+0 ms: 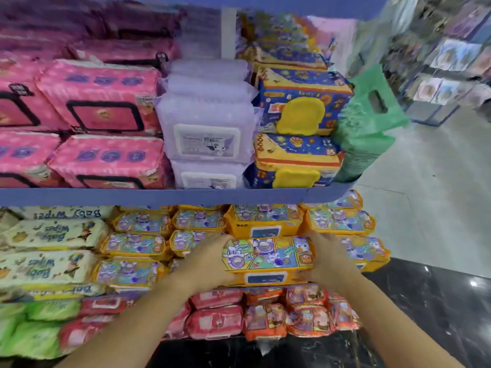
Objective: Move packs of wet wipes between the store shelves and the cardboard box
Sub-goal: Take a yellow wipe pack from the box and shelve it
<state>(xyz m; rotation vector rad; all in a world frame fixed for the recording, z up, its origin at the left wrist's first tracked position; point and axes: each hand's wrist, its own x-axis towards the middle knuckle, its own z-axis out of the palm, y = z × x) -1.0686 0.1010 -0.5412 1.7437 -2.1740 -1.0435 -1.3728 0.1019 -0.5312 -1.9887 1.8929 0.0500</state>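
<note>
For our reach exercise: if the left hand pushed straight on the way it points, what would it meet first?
The left hand, gripping the held pack, would likely meet the yellow pack behind; depth unclear.

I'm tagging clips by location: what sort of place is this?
Likely a retail store aisle: a blue shelf, rows of matching yellow wipe packs below it, and another stocked rack across the floor.

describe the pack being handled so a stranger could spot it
Under the blue shelf board sit rows of yellow cartoon packs. Toward their right, one yellow pack sits foremost; it alone has the left hand and right hand gripping its ends.
</note>
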